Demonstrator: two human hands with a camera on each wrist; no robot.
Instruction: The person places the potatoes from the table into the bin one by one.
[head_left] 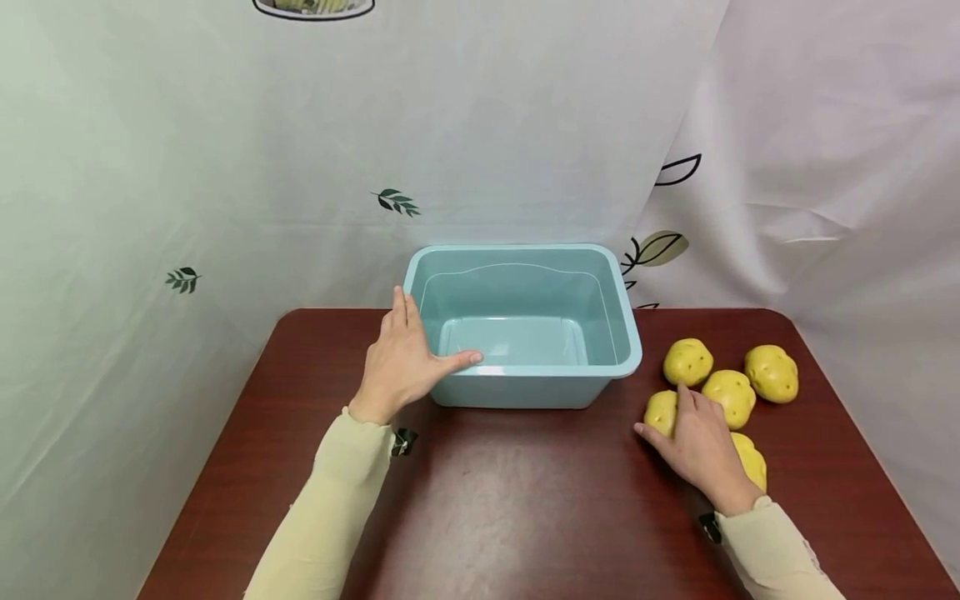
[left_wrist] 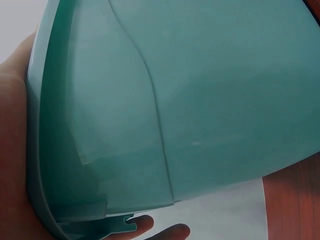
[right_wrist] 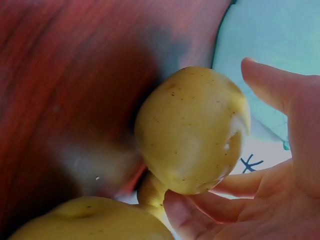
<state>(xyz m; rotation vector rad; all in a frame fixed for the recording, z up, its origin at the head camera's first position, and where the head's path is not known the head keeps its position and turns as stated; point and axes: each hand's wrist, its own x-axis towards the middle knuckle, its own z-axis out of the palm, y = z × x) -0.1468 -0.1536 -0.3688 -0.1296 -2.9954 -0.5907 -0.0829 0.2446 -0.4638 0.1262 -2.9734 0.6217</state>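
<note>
A light blue plastic basin (head_left: 517,392) stands at the back of the table, with nothing inside it. My left hand (head_left: 401,358) rests at its front left corner: the thumb lies along the front rim and the straight fingers lie against the left side. At the right, my right hand (head_left: 703,446) reaches over a yellow potato (head_left: 661,412), fingers on its far side. In the right wrist view the thumb is spread away from this potato (right_wrist: 192,130), and the fingers are beside it, seemingly touching.
More potatoes lie close around my right hand: one behind (head_left: 687,362), one to its right (head_left: 729,398), one farther right (head_left: 772,373) and one partly hidden by the hand (head_left: 750,460). The dark red wooden table (head_left: 510,500) ends at a pale cloth backdrop (head_left: 510,150).
</note>
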